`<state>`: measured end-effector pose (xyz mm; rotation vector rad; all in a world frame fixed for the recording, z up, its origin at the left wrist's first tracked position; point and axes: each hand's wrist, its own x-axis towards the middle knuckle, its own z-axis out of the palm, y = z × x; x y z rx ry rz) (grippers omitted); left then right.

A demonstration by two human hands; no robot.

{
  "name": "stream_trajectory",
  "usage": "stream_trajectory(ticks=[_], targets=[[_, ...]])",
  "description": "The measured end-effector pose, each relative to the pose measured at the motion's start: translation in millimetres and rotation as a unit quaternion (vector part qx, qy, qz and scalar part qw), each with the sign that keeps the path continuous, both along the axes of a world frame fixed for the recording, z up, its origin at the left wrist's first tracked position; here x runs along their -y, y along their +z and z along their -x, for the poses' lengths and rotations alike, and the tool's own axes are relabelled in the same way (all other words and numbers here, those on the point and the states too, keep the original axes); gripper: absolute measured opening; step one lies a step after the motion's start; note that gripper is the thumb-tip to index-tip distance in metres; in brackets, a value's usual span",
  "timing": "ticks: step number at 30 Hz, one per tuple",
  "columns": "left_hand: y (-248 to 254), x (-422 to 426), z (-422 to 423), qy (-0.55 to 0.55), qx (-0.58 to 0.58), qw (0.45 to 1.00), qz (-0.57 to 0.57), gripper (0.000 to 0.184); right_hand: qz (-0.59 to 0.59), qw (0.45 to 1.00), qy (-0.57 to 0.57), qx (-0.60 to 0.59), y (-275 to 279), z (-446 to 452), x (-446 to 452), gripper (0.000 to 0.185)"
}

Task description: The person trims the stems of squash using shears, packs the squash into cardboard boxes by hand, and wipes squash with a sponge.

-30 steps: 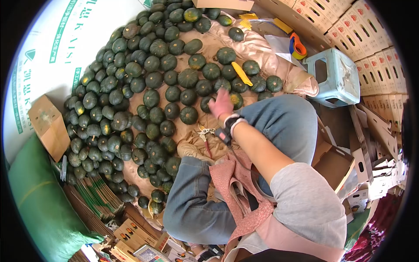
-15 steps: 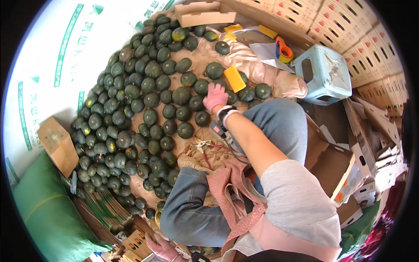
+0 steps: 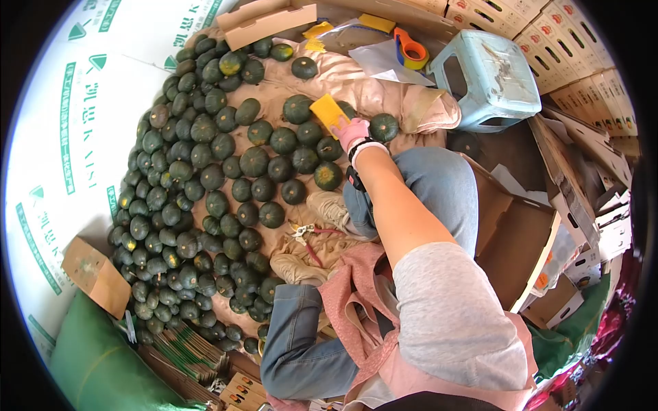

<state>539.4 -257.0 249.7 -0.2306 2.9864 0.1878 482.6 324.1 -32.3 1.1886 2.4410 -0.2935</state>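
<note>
My right hand (image 3: 351,130), in pink, has its fingers closed on the lower right edge of a flat yellow piece (image 3: 329,114). Dark green squashes lie beside it, with one squash (image 3: 297,109) just left of the piece and another (image 3: 384,127) to its right. A green squash with an orange patch (image 3: 328,176) is below the hand. Only a little pink of my left hand (image 3: 284,403) shows at the bottom edge; its fingers are hidden. Red-handled clippers (image 3: 310,248) rest on the cloth by my feet.
A large heap of squashes (image 3: 199,205) spreads across the left. A pale blue stool (image 3: 490,79), an orange and blue tape dispenser (image 3: 411,50) and stacked cartons (image 3: 562,41) stand at the upper right. An open cardboard box (image 3: 510,240) is beside my knee.
The view has shifted. My right hand has gone from open beside the yellow piece to closed on its edge. My left hand, seen at the lower left half a second ago, is mostly out of view.
</note>
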Motion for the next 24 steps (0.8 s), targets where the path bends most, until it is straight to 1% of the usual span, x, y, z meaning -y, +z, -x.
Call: stream_trajectory(ticks=[1,2,5,6,7,10,13,15,16,17,18,19,20,21,22,23,24], targets=[[1,-2,3,-0.001,0.006,1.000,0.005,0.062,0.017,1.000,0.006,-0.023,-8,-1,-3,0.040],[2,-4,4,0.000,0.010,1.000,0.009,0.062,-0.041,0.997,0.016,-0.065,-13,-3,1,0.035],[7,-8,9,-0.001,0.009,1.000,0.017,0.062,-0.070,0.985,0.074,-0.141,-27,3,-3,0.027],[8,-10,10,-0.002,0.007,1.000,0.019,0.062,-0.100,0.977,0.034,-0.187,-34,7,-3,0.020],[10,-10,10,-0.004,0.002,1.000,0.022,0.062,-0.087,0.977,0.026,-0.190,-40,9,-3,0.019],[13,-14,9,-0.005,-0.009,1.000,0.016,0.062,-0.048,0.980,0.008,-0.195,-18,12,-4,0.016],[15,-20,10,-0.019,-0.028,0.999,0.004,0.062,-0.065,0.958,-0.037,-0.276,-3,28,13,0.017],[16,-29,14,-0.047,-0.060,0.997,-0.004,0.062,-0.042,0.943,-0.027,-0.330,29,46,42,0.017],[16,-36,17,-0.073,-0.086,0.994,-0.006,0.063,0.022,0.931,-0.024,-0.364,54,54,61,0.016],[15,-43,24,-0.109,-0.117,0.987,-0.001,0.063,0.089,0.919,0.026,-0.383,88,56,83,0.016],[13,-47,29,-0.145,-0.148,0.978,-0.003,0.063,0.138,0.897,0.102,-0.408,97,71,112,0.015],[10,-57,37,-0.171,-0.167,0.971,-0.025,0.063,0.136,0.853,0.218,-0.454,121,72,145,0.015],[-2,-69,49,-0.149,-0.118,0.958,-0.214,0.063,0.218,0.829,0.270,-0.439,169,58,173,0.014],[-13,-81,60,-0.106,-0.074,0.911,-0.392,0.063,0.317,0.805,0.254,-0.432,198,48,209,0.014],[-1,-124,51,-0.051,-0.040,0.865,-0.498,0.064,0.278,0.713,0.381,-0.519,218,33,240,0.016],[12,-158,40,0.009,0.000,0.806,-0.592,0.065,0.329,0.661,0.388,-0.551,227,24,275,0.017],[-3,-152,46,-0.042,-0.019,0.816,-0.576,0.061,0.392,0.648,0.323,-0.567,249,-1,293,0.016]])
